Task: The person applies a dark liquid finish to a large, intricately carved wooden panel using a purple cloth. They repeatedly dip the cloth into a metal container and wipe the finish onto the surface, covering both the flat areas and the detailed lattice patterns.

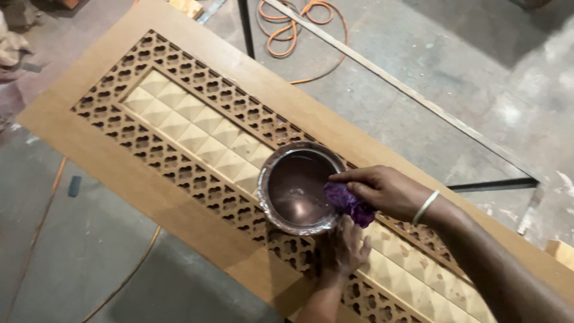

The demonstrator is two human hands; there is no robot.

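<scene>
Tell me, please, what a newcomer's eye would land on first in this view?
Most striking is the round metal bowl of dark brownish liquid at the centre, resting on a long carved wooden panel with latticework borders and pale pyramid tiles. The right hand presses a purple cloth at the bowl's rim, while the left hand steadies the bowl from below. An orange cable coils on the concrete floor beyond the panel.

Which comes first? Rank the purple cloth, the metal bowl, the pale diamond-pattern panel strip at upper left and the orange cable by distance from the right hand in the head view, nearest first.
From the right hand:
1. Purple cloth, held in its fingers.
2. Metal bowl, just left, on the carved panel.
3. Pale diamond-pattern panel strip, farther up-left.
4. Orange cable, on the floor at the top.
</scene>
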